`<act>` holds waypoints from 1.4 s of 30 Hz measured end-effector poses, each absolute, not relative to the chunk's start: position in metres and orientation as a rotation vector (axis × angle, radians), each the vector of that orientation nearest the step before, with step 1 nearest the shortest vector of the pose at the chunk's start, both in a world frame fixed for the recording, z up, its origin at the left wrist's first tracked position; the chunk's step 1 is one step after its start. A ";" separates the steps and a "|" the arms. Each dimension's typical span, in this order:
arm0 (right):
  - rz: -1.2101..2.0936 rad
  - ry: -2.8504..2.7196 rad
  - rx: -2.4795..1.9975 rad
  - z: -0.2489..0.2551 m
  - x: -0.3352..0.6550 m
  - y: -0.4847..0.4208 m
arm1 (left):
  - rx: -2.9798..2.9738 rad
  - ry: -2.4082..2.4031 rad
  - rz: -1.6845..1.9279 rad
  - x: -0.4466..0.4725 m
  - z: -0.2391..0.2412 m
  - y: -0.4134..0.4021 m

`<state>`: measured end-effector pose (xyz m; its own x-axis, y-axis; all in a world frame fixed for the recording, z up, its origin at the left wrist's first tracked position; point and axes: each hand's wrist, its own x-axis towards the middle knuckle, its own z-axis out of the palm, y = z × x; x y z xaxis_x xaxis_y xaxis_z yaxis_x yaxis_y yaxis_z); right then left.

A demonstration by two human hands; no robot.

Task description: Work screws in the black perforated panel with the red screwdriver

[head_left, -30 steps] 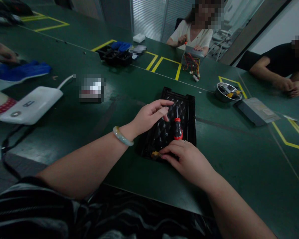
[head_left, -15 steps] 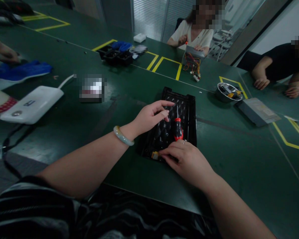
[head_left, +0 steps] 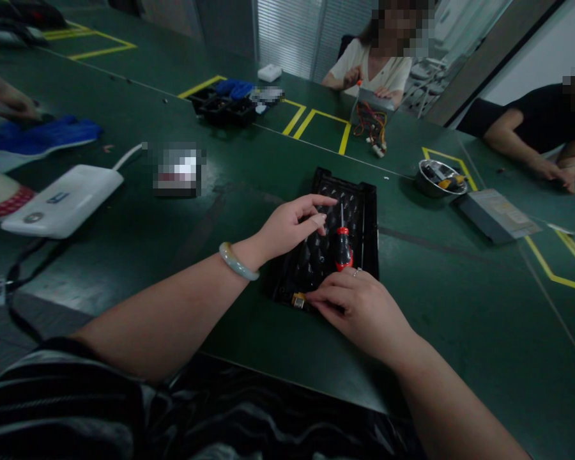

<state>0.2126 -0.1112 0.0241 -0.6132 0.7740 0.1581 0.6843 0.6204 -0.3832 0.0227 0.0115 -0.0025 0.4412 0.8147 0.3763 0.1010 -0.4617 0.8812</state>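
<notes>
A black tray-like casing (head_left: 311,259) with a bumpy patterned inside lies on the table in front of me. My left hand (head_left: 297,223) hovers over its left side, fingers apart and holding nothing. A red and black screwdriver (head_left: 344,248) rests inside the casing, its shaft pointing away from me. At the near edge, the fingertips of my right hand (head_left: 357,303) pinch a small yellow piece with a shiny metal part (head_left: 299,300). This hand covers the casing's near right corner and sits just below the screwdriver's handle.
A metal bowl of parts (head_left: 441,179) and a grey metal box (head_left: 498,217) stand right. Leftward are a white power bank-like device (head_left: 62,201) and blue gloves (head_left: 48,135). Farther back is a black tray (head_left: 220,110). Co-workers sit around the green table (head_left: 230,172).
The small yellow piece has turned slightly in my right fingers, showing more of its metal part. My left hand stays put. The co-worker at right has brought both hands together.
</notes>
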 end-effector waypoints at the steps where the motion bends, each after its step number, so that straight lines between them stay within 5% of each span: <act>1: 0.417 -2.536 -1.169 0.024 0.212 -0.111 | 1.860 0.776 1.077 0.023 -0.003 0.012; 16: 0.490 -2.488 -1.272 0.032 0.211 -0.112 | 1.877 0.823 1.054 0.023 -0.001 0.012; 23: 0.110 -2.250 -1.653 0.029 0.236 -0.091 | 1.871 0.837 1.085 0.024 -0.004 0.014; 31: 0.274 -2.277 -1.762 0.020 0.238 -0.082 | 1.897 0.880 1.062 0.024 -0.002 0.012; 42: 0.310 -1.208 -1.253 0.013 0.252 -0.071 | 1.826 0.905 1.147 0.021 -0.006 0.017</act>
